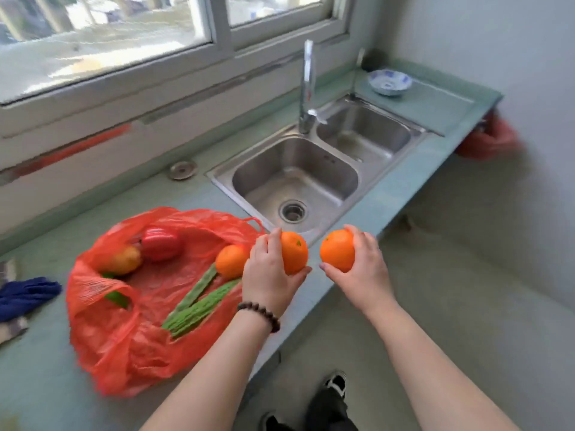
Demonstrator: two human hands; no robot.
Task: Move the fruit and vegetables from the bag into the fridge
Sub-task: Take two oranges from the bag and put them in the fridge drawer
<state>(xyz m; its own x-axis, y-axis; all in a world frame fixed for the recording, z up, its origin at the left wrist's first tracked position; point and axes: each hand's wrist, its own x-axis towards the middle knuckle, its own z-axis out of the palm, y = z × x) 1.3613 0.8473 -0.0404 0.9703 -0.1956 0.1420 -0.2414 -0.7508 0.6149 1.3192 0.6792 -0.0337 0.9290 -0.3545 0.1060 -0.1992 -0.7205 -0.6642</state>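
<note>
A red plastic bag (pixel 124 343) lies open on the green counter (pixel 37 384). In it I see a red bell pepper (pixel 161 244), a yellowish fruit (pixel 124 259), a third orange (pixel 231 261), two bumpy green gourds (pixel 199 303) and a partly hidden green vegetable (pixel 116 298). My left hand (pixel 269 275) holds an orange (pixel 295 251) just right of the bag. My right hand (pixel 362 269) grips another orange (pixel 337 250) over the counter's front edge. No fridge is in view.
A steel double sink (pixel 314 169) with a tall tap (pixel 307 88) lies behind my hands. A blue-and-white bowl (pixel 390 82) stands at the far right of the counter. A dark blue cloth (pixel 25 295) lies at the left. Another red bag (pixel 488 140) hangs below the counter's right end.
</note>
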